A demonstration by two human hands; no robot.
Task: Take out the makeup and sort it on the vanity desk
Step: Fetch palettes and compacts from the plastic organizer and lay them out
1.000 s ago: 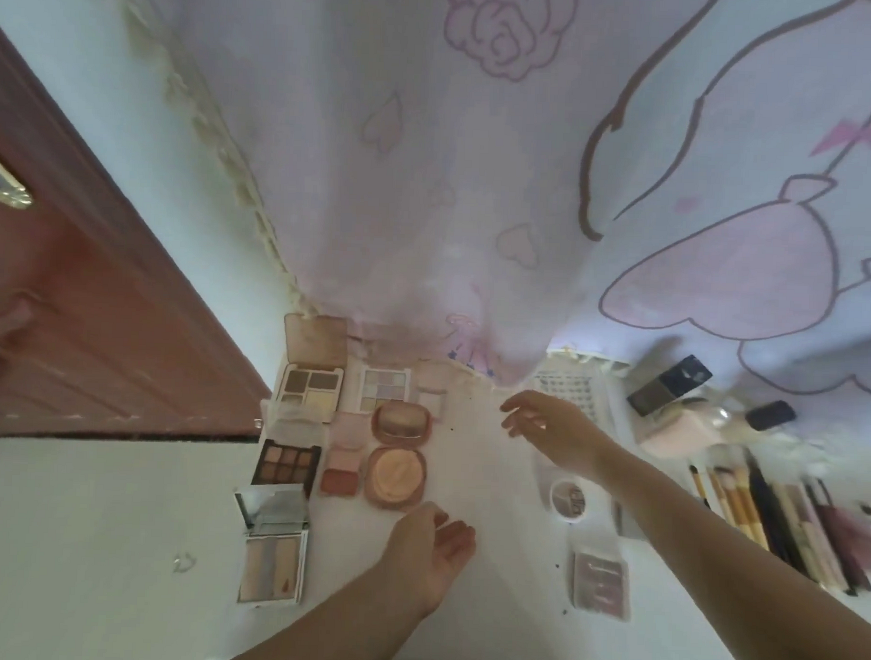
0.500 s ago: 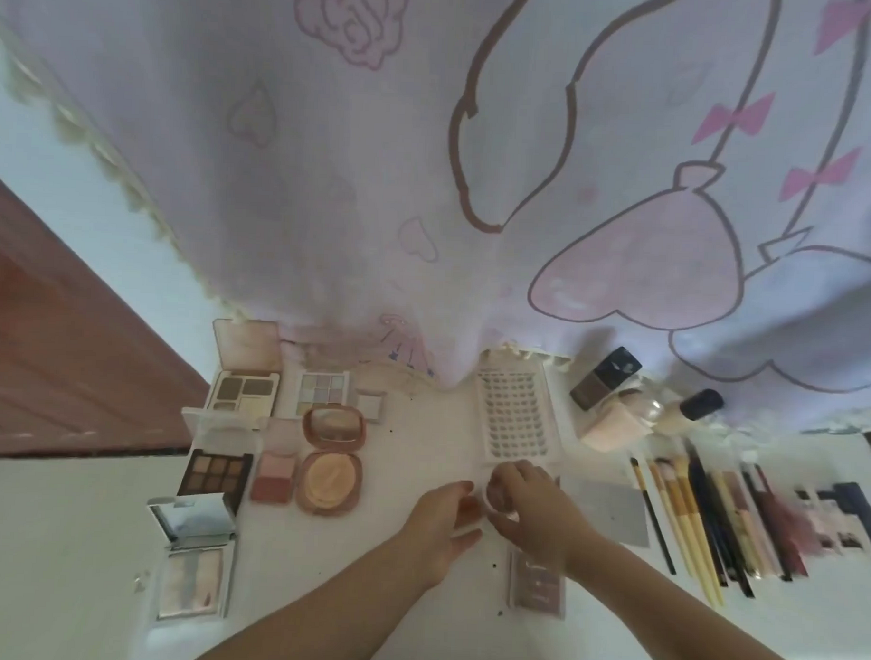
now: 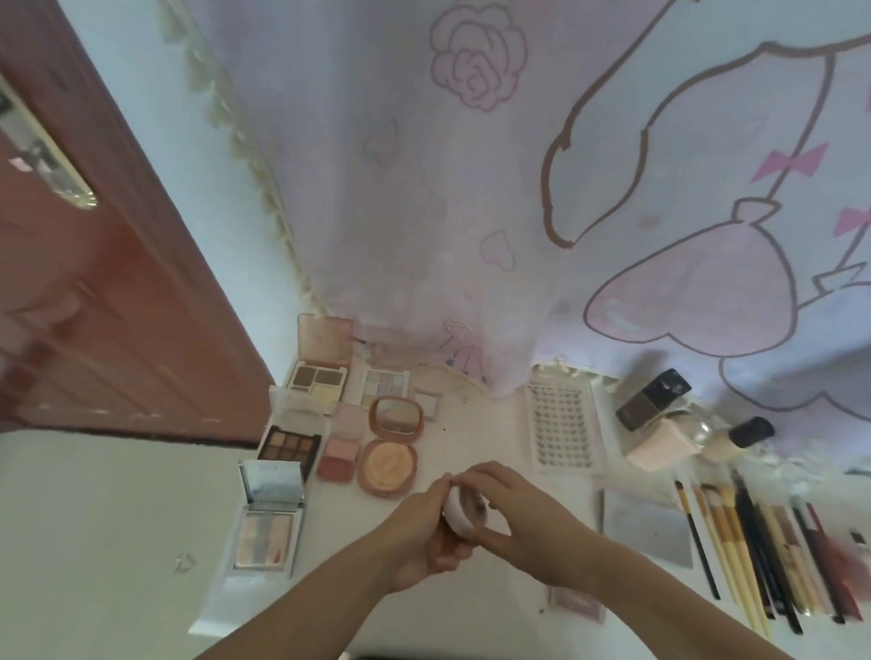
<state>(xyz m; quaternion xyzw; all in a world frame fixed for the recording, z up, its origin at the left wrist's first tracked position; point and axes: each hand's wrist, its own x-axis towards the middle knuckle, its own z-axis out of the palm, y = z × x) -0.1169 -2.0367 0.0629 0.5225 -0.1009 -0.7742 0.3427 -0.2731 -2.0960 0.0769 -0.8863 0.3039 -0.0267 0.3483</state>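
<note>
Open palettes [image 3: 291, 443] grouped at left of desk [image 3: 479, 430]. At centre, above the desk, small round pot [image 3: 464, 508] gripped by left hand [image 3: 424, 532] and right hand [image 3: 520, 523], fingers closed around it. Lash tray [image 3: 563, 423], bottles [image 3: 667, 426], then brushes [image 3: 742, 543] at right.

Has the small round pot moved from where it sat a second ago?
Yes. The small round pot is now held in both hands, nearer the round peach compact.

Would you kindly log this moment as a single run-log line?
left hand: on small round pot | right hand: on same pot, above desk | palettes: open, desk's left | brushes: desk's right
</note>
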